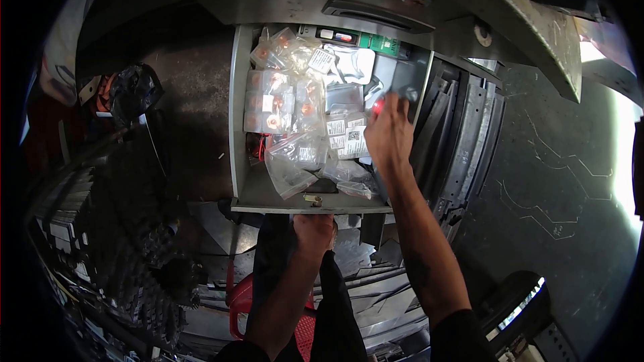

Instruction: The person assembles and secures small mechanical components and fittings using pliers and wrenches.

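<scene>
A pulled-out metal drawer [237, 114] holds clear plastic bags and boxes. My left hand [313, 229] is closed at the outside of the drawer front, its fingertips hidden by the edge. Inside the drawer, near its right wall, is my right hand [391, 135], fingers curled downward. A small bright red thing [378, 106] shows at its fingertips; what they hold is partly hidden. Left of this hand lie labelled clear packets [346, 135]. Clear boxes with copper-coloured parts [270, 102] fill the left side, and a zip bag [290, 164] lies nearer the drawer front.
A green box [380, 43] lies at the drawer's back. Above is another drawer front with a recessed handle [376, 15]. Long metal profiles [453, 141] stand along the right side. A red plastic chair [240, 303] is below, and a black bag [136, 87] lies at left.
</scene>
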`<state>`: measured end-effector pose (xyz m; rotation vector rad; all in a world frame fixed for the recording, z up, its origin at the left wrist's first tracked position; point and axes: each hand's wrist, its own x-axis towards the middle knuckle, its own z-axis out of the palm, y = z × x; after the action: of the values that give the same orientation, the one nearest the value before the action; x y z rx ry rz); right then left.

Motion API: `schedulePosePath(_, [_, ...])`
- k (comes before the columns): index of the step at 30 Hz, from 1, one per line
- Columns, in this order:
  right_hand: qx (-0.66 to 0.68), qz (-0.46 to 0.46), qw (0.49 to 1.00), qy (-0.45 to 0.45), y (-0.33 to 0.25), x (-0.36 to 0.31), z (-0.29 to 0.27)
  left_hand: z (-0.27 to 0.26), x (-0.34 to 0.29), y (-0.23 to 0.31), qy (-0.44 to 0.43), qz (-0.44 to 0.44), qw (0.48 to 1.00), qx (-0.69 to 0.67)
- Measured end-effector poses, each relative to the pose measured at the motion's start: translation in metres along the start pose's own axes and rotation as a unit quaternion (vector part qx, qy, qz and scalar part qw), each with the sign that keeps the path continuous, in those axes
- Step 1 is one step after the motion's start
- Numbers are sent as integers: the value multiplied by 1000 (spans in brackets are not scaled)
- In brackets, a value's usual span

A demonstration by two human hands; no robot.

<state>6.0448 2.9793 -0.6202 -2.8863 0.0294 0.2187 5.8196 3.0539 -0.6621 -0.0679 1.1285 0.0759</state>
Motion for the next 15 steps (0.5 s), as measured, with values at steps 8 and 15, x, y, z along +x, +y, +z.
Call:
schedulePosePath(8, [378, 212, 876, -213, 27, -121, -100, 32, -13, 2, 36, -13, 998, 45])
schedulePosePath(15, [597, 370, 684, -198, 84, -251, -137, 139, -2, -7, 20, 24, 992, 121])
